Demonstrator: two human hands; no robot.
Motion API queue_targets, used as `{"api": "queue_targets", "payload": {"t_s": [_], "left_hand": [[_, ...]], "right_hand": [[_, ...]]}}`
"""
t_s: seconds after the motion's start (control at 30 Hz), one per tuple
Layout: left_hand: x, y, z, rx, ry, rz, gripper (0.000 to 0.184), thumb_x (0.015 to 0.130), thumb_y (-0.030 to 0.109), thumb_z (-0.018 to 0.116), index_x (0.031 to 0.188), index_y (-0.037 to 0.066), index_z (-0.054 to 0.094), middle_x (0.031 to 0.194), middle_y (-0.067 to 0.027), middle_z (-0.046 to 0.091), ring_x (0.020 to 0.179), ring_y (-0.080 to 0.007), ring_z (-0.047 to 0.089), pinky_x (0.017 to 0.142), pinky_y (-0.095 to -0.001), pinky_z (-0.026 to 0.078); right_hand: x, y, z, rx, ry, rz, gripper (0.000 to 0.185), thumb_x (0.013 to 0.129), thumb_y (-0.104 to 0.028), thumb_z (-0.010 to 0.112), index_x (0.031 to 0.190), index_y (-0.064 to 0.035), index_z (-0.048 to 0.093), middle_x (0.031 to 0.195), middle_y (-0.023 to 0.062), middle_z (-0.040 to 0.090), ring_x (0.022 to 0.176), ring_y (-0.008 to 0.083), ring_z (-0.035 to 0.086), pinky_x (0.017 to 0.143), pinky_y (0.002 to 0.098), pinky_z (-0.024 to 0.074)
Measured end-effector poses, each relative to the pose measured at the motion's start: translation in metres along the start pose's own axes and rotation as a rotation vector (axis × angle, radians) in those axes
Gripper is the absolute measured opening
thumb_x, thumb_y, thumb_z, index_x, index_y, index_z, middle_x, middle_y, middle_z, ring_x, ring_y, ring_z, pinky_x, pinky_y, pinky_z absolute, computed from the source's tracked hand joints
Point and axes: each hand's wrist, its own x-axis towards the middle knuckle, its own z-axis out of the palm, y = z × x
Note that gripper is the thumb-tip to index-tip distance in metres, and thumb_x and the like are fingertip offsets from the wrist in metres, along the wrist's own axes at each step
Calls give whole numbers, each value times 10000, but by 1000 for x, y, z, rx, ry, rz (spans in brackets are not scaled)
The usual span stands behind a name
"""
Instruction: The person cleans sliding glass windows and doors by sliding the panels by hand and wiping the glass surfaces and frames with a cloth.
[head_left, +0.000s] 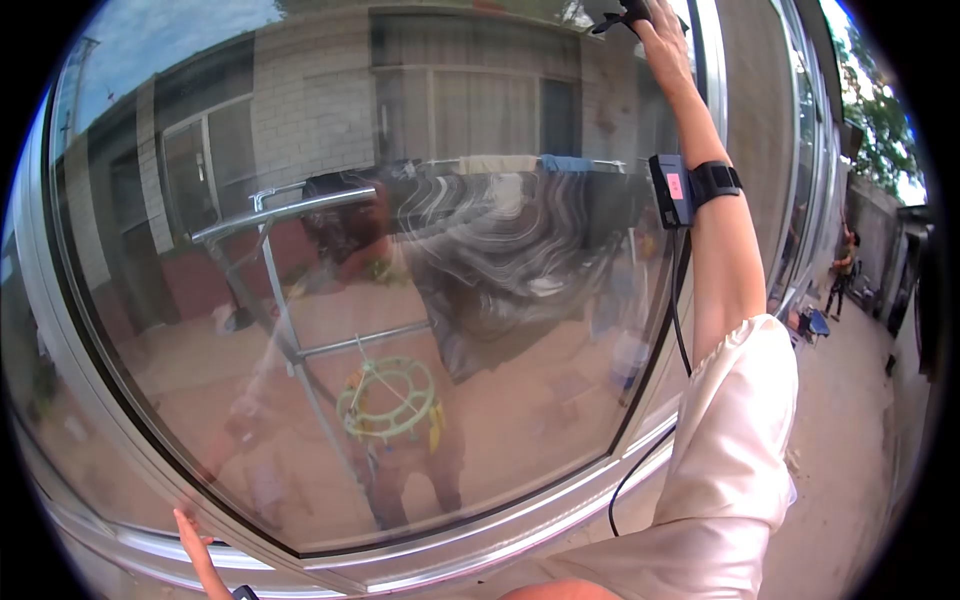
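Note:
A large glass pane (340, 270) in a pale metal frame (285, 570) fills most of the view. My right arm stretches up along its right side. At the top edge, my right hand (662, 28) is closed around a small black thing (628, 14) against the glass; its kind cannot be made out, and the view's edge cuts off the fingers. Low on the left, my left hand (194, 541) rests by the frame with its fingers stretched out, holding nothing. Pale swirling streaks (510, 230) show over a dark patch of the pane.
A dark box on a strap (672, 190) sits on my right forearm, its black cable (680, 320) hanging down. Through or in the glass show a metal rack (290, 210) and a green round hanger (385, 398). Another person (843, 268) stands far right along the passage (845, 430).

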Motion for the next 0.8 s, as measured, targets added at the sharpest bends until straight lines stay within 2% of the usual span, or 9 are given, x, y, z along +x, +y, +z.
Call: {"api": "queue_targets", "payload": {"t_s": [0.03, 0.13, 0.27, 0.37, 0.47, 0.63, 0.67, 0.73, 0.8], "left_hand": [[0, 0, 1, -2, -2, 2, 780, 858, 657, 360, 1372, 70, 389, 1133, -108, 496, 1013, -220, 474, 497, -245, 460], [9, 0, 0, 45, -10, -46, 861, 801, 744, 336, 1354, 91, 422, 1163, -104, 488, 1001, -230, 476, 494, -271, 473], [17, 0, -5, 85, -22, -93, 902, 771, 780, 321, 1380, 118, 384, 1218, -102, 480, 1052, -262, 474, 504, -307, 507], [19, 2, -3, 61, -24, -161, 906, 776, 775, 319, 1408, 127, 327, 1314, -110, 438, 1156, -288, 446, 516, -325, 513], [16, 3, -4, 40, -42, -126, 911, 777, 773, 317, 1425, 132, 286, 1391, -107, 379, 1239, -313, 392, 537, -355, 521], [8, 13, -1, 31, -36, -150, 907, 777, 771, 315, 1424, 136, 295, 1394, -104, 378, 1226, -312, 400, 583, -374, 526], [15, 7, -2, 43, -19, -148, 904, 779, 770, 313, 1421, 134, 303, 1388, -108, 383, 1210, -309, 411, 591, -376, 525], [12, 6, -5, 72, 5, -149, 903, 780, 772, 307, 1414, 129, 319, 1376, -114, 392, 1177, -301, 432, 609, -373, 524], [14, 4, -9, 85, -25, -143, 903, 782, 773, 304, 1408, 123, 332, 1365, -116, 399, 1167, -291, 444, 629, -362, 523]], "right_hand": [[-22, 9, 1, 23, -2, -85, 550, 809, -200, 443, 1357, -174, 414, 1449, 138, 301, 1358, 305, 228, 1087, 414, 176], [-155, -41, -30, -82, -40, 49, 572, 789, -207, 451, 1359, -183, 402, 1457, 125, 280, 1376, 305, 183, 1090, 489, 130], [-351, -87, -76, -57, -233, 196, 564, 840, -349, 482, 1332, -82, 413, 1453, 215, 246, 1359, 406, 180, 1089, 524, 102], [-440, -113, -98, -71, -318, 249, 553, 809, -233, 477, 1326, -45, 414, 1457, 227, 234, 1366, 410, 170, 1090, 524, 133], [-401, -95, -88, -58, -220, 232, 561, 749, -163, 517, 1298, -68, 453, 1437, 224, 276, 1339, 425, 225, 1077, 532, 162], [-187, -23, -45, -79, -43, -33, 555, 790, -176, 438, 1339, -95, 413, 1434, 173, 307, 1345, 354, 240, 1087, 461, 171], [-146, -12, -38, -92, -31, -78, 564, 787, -70, 393, 1348, -117, 412, 1448, 150, 293, 1359, 315, 226, 1097, 398, 186], [-72, 50, -18, -116, -16, -134, 480, 864, -187, 414, 1336, -103, 410, 1423, 168, 319, 1329, 339, 265, 1081, 384, 212], [-31, 77, -11, -103, -33, -36, 478, 868, -197, 416, 1336, -99, 409, 1423, 173, 317, 1327, 341, 267, 1081, 384, 211]]}}
